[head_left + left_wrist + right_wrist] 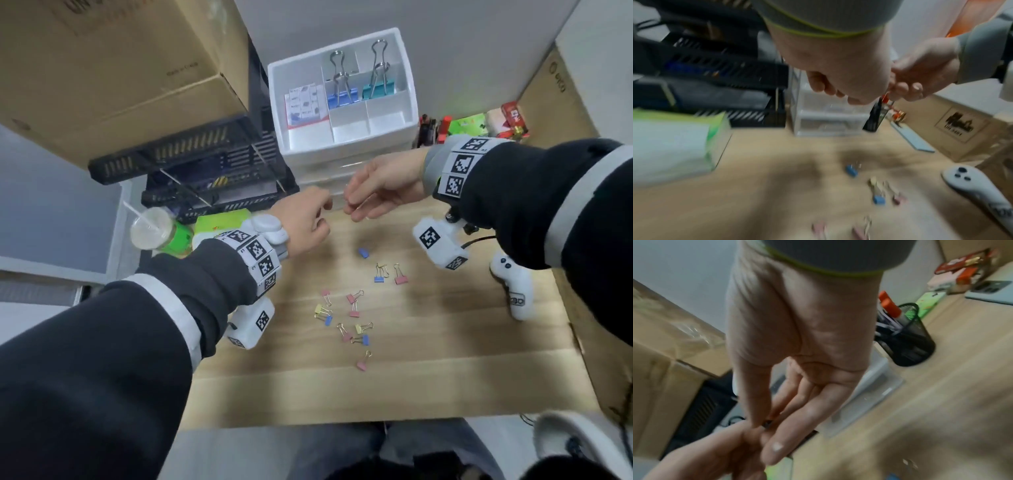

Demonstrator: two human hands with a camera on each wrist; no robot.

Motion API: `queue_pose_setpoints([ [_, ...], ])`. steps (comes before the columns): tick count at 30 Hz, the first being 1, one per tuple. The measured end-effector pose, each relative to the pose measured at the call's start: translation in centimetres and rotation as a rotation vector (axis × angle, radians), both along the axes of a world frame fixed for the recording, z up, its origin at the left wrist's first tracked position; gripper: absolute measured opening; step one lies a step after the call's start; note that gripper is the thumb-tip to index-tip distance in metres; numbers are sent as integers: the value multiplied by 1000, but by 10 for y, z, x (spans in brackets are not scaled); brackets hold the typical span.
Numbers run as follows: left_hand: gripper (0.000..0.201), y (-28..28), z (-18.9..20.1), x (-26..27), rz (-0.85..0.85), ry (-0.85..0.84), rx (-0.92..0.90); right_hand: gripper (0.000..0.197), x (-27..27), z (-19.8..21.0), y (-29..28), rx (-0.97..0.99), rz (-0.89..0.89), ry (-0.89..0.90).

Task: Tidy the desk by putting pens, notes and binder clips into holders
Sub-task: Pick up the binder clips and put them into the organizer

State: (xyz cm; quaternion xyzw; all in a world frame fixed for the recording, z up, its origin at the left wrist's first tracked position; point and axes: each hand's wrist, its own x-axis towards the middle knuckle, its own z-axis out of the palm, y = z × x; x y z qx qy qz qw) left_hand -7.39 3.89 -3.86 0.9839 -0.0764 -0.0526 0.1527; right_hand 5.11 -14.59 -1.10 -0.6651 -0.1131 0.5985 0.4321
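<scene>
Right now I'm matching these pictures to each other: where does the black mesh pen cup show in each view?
Head: the black mesh pen cup is at upper right, mostly hidden.
Left wrist: right of centre, blurred.
Right wrist: upper right, in plain sight.
Shared landmark: the white drawer unit beside it.
</scene>
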Motion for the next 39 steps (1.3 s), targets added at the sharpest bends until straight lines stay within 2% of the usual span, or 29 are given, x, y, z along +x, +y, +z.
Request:
queue_pose_setpoints([
  [2,25,1,-19,-16,17,79,5,5,-12,-28,-6,-190,60,-175],
  [5,24,0,-51,-34,53,153,5,8,-31,-74,-19,-553,207,-575],
  [9,18,-3,-94,-49,115,306,53,20,-64,-112,-38,-723,221,-558],
  [14,27,-10,-127,-58,215,483,105,24,-83,-136,-44,-776,246,-628],
  [17,30,-18,-135,-59,254,533,131,23,-88,-148,-49,-779,273,-724],
  [20,23,-24,-142,-54,274,553,163,23,-90,-153,-55,-773,234,-754],
  [23,16,-31,-142,-46,260,591,203,17,-89,-150,-56,-730,129,-672],
  [27,14,-41,-140,-43,286,572,216,5,-86,-146,-59,-531,-41,-509],
  [29,14,-46,-140,-42,318,508,186,14,-87,-148,-61,-448,-58,-492],
  [31,22,-48,-142,-37,295,491,168,23,-90,-147,-58,-377,-36,-462],
  [34,28,-50,-142,-33,221,592,148,28,-99,-144,-48,-276,40,-372],
  [36,23,-52,-143,-36,175,626,119,28,-105,-146,-41,-216,104,-368],
  [38,10,-52,-144,-43,138,622,100,21,-112,-147,-36,-179,202,-384],
  [39,13,-51,-145,-47,120,609,95,19,-115,-149,-33,-165,262,-412],
])
